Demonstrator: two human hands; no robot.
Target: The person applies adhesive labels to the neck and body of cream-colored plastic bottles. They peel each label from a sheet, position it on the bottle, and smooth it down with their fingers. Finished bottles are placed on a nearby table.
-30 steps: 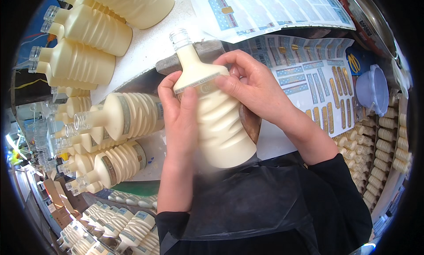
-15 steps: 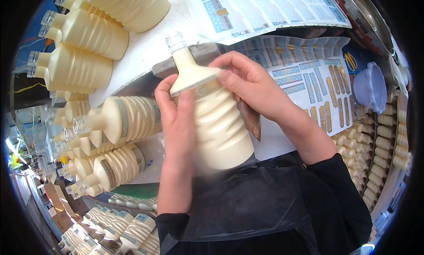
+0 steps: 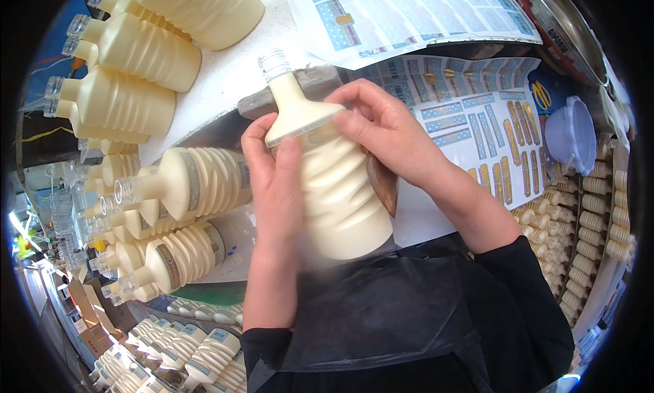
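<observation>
The table (image 3: 225, 73) is white where it shows bare, at the upper middle, with a grey block (image 3: 310, 90) lying across it behind the hands. Two label sheets cover its far and right parts: a big sheet (image 3: 409, 11) of blue and white stickers at the top, and a second sheet (image 3: 477, 114) with gold strips just right of the hands. Cream bottles (image 3: 136, 52) lie stacked on their sides at the upper left, their clear necks pointing left. More ribbed bottles (image 3: 197, 182) lie at the left, some already banded with a label. Small bottles (image 3: 599, 216) stand in rows along the right edge, and others fill the lower left corner. A pale purple tub (image 3: 572, 134) sits at the right, beside the second sheet.

The bottle (image 3: 334, 195) in hand is cream, ribbed in slanting waves, held in the middle of the view just above the dark apron (image 3: 381, 325). It tilts with its clear threaded neck up and to the left, uncapped.

The left hand (image 3: 276, 182) grips the bottle's left side, fingers wrapped round the shoulder. The right hand (image 3: 388, 131) closes over the shoulder from the right, fingertips pressing a thin label band (image 3: 306, 129) against it
</observation>
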